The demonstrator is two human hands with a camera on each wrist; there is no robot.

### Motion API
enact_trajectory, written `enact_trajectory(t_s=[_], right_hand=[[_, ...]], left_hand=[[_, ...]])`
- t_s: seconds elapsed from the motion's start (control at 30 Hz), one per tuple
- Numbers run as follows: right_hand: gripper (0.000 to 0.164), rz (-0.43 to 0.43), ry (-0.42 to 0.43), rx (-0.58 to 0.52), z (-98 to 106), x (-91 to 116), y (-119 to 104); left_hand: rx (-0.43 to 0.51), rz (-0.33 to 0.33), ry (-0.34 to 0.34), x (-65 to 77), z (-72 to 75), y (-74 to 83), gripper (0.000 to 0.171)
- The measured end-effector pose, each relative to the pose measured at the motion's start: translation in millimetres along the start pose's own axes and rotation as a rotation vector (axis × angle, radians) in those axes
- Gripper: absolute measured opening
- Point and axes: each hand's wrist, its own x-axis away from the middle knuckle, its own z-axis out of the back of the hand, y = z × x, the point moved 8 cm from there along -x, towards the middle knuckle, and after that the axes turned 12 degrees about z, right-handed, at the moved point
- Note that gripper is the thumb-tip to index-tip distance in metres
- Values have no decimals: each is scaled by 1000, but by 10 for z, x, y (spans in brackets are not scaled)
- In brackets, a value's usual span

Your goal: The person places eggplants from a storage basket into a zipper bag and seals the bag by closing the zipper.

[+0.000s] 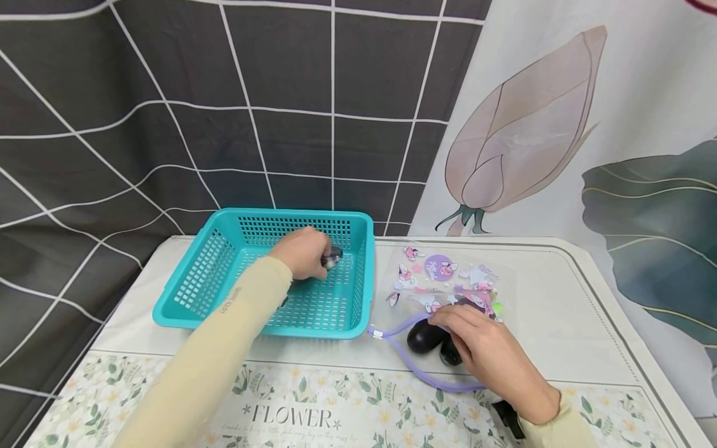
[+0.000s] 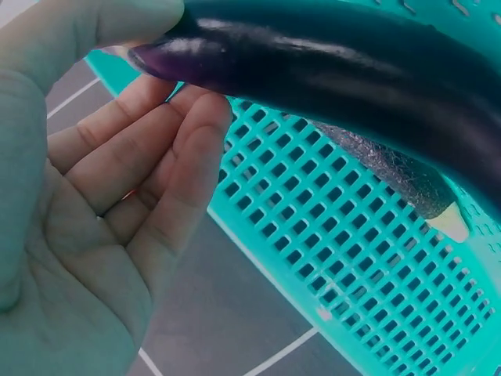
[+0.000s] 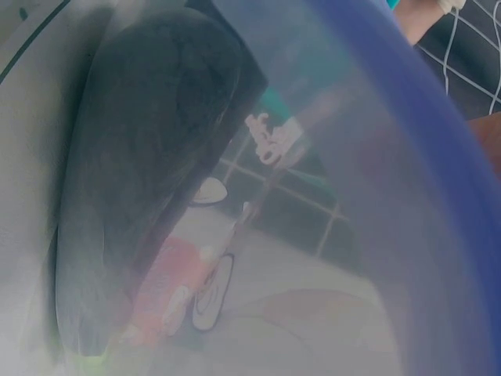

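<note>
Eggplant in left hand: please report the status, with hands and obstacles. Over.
Left hand pinches eggplant, at basket. Right hand at mouth of bag, grip unclear. Dark pale-ended item in basket too; no clear obstruction visible.

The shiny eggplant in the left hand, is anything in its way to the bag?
Yes: the turquoise basket's side wall stands between the shiny eggplant and the clear bag. Nothing else shows between them.
</note>
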Motion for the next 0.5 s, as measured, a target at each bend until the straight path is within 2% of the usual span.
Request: enact_trajectory(t_s=[0.03, 0.13, 0.23, 0.27, 0.33, 0.37, 0.5], right_hand=[[39, 0, 0, -5, 0, -2, -2], [32, -5, -10, -12, -3, -4, -2], [32, -9, -13, -8, -5, -6, -3], [39, -12, -15, -3, -5, -7, -2], [40, -12, -12, -3, -4, -7, -4], [45, -13, -13, 2, -5, -5, -3], [36, -8, -8, -7, -6, 1, -6]], left_hand=[[7, -4, 6, 12, 16, -3, 15], [21, -8, 23, 56, 61, -13, 16], [33, -19, 47, 110, 118, -12, 25], [37, -20, 55, 126, 137, -13, 28], [45, -27, 73, 155, 174, -7, 32], [47, -33, 82, 167, 191, -3, 33], [45, -41, 120, 202, 248, 8, 33]])
